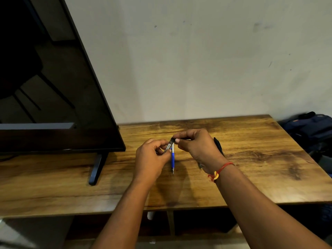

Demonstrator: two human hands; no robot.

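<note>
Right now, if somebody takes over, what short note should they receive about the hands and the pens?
Left hand: fingers grip the grey pen by its barrel, above the table.
Right hand: fingers pinch that pen's black end.
Blue pen lies on the table under the hands; black pen lies beside the right hand.
Done: grey pen picked up. Left: the black end, coming off or going on, I cannot tell.

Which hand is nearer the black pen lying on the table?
Right. The right hand, pinching the top of the grey pen, hides part of the black pen; the left hand, gripping the grey pen, is farther left, beyond the blue pen.
</note>
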